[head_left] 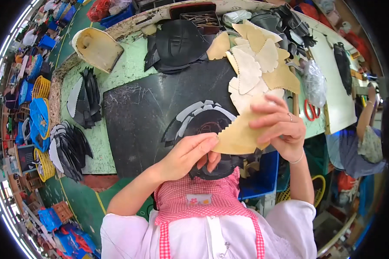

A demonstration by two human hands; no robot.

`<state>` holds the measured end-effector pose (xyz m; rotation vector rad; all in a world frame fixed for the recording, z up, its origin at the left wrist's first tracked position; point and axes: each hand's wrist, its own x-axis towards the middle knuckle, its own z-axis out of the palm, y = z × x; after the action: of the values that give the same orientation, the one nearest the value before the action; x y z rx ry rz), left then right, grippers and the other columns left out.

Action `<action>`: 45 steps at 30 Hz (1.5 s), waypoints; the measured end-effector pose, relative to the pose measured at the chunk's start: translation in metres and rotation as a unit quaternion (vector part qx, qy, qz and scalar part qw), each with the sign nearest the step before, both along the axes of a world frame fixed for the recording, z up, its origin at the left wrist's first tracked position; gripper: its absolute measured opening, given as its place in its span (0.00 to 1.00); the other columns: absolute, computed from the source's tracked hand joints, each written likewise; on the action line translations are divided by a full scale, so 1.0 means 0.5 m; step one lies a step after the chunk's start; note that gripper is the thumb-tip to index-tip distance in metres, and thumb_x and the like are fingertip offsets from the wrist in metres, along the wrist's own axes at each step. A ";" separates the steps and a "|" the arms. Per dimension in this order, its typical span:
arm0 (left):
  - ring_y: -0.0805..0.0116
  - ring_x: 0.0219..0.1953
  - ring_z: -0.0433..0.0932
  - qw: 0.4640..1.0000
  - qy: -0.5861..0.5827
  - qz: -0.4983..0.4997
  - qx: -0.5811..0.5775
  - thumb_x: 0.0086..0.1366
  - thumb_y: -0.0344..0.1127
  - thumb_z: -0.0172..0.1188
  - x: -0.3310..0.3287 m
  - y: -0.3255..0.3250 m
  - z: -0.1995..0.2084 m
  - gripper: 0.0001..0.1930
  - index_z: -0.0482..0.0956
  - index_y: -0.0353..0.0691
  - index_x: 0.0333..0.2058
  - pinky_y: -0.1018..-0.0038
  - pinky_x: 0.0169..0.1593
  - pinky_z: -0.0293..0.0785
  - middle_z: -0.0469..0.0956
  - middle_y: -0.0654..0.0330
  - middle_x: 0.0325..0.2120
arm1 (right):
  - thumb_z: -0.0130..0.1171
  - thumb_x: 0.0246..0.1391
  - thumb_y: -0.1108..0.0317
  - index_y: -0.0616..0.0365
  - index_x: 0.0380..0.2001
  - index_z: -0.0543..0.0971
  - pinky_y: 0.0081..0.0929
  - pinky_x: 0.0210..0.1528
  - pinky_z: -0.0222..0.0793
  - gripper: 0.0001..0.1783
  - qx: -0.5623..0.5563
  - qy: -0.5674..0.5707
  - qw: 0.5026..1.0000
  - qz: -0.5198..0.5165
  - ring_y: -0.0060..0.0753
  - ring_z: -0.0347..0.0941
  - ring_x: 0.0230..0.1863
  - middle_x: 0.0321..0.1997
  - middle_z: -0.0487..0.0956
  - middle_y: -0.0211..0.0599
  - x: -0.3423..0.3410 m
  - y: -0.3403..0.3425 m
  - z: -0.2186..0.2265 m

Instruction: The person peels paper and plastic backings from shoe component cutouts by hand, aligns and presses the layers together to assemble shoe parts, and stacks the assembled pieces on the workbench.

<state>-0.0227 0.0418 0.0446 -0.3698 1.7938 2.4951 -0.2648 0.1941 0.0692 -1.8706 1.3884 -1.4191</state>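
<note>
A tan, flat piece with a zigzag-cut edge (237, 139) is held up between both my hands, above the near part of a black mat (134, 112). The thumb and fingers of my left hand (186, 152) pinch its left corner. My right hand (283, 129) grips its right part, with the fingers over its face. Below the piece, partly hidden by it and my hands, lies a round stack of black pieces with grey-white edges (194, 111). Just beyond my right hand, a loose pile of cream and tan zigzag-edged pieces (263, 56) spreads over the table.
Black pieces stand in two fanned stacks (88, 99) at the left and one pile (179, 41) at the far side. A cream curved holder (110, 52) is at far left. Right are red-handled scissors (307, 110), a plastic bag (314, 82) and another person (361, 149).
</note>
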 end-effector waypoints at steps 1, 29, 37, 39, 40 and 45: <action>0.80 0.28 0.72 0.999 -0.010 0.031 -0.008 0.79 0.42 0.44 0.002 -0.001 -0.002 0.17 0.74 0.36 0.36 0.80 0.32 0.66 0.76 0.67 0.25 | 0.61 0.43 0.83 0.55 0.29 0.85 0.49 0.67 0.61 0.11 0.030 0.139 0.985 -0.101 0.47 0.81 0.52 0.44 0.86 0.37 0.011 -0.006 0.013; 0.58 0.26 0.70 0.877 0.126 0.171 -0.432 0.68 0.31 0.57 -0.063 0.067 -0.020 0.06 0.74 0.35 0.32 0.68 0.32 0.67 0.66 0.56 0.24 | 0.68 0.47 0.79 0.64 0.32 0.83 0.20 0.37 0.78 0.07 0.254 -0.097 0.940 -0.206 0.25 0.85 0.34 0.30 0.85 0.36 0.129 0.015 -0.006; 0.78 0.31 0.70 0.997 0.031 0.067 0.032 0.70 0.36 0.60 -0.034 0.032 -0.046 0.21 0.71 0.37 0.17 0.79 0.36 0.65 0.71 0.65 0.27 | 0.63 0.55 0.77 0.64 0.41 0.76 0.20 0.42 0.73 0.10 0.238 -0.490 0.837 -0.060 0.21 0.77 0.38 0.39 0.80 0.33 0.122 0.016 -0.031; 0.77 0.33 0.69 0.989 0.082 0.069 0.106 0.75 0.35 0.50 -0.030 0.028 -0.068 0.16 0.69 0.37 0.25 0.78 0.41 0.66 0.70 0.64 0.28 | 0.58 0.61 0.78 0.65 0.46 0.72 0.20 0.49 0.72 0.11 0.189 -0.666 0.719 -0.056 0.21 0.75 0.47 0.47 0.78 0.39 0.104 0.018 -0.031; 0.77 0.33 0.69 0.989 0.081 0.068 0.107 0.75 0.35 0.50 -0.029 0.031 -0.065 0.16 0.69 0.37 0.25 0.78 0.41 0.66 0.70 0.64 0.28 | 0.58 0.61 0.78 0.65 0.46 0.72 0.20 0.49 0.72 0.11 0.189 -0.667 0.719 -0.058 0.21 0.75 0.47 0.47 0.78 0.39 0.109 0.025 -0.033; 0.66 0.33 0.73 0.991 0.070 0.030 -0.110 0.75 0.34 0.45 -0.039 0.051 -0.032 0.11 0.69 0.36 0.32 0.71 0.41 0.69 0.70 0.58 0.29 | 0.63 0.58 0.79 0.66 0.42 0.82 0.21 0.44 0.79 0.09 0.261 -0.246 0.919 -0.161 0.22 0.82 0.41 0.40 0.84 0.37 0.132 0.040 -0.018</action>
<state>-0.0420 0.0674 0.0286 -0.2668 2.1535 2.4222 -0.1987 0.2142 0.0604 -0.9038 1.6378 -1.3538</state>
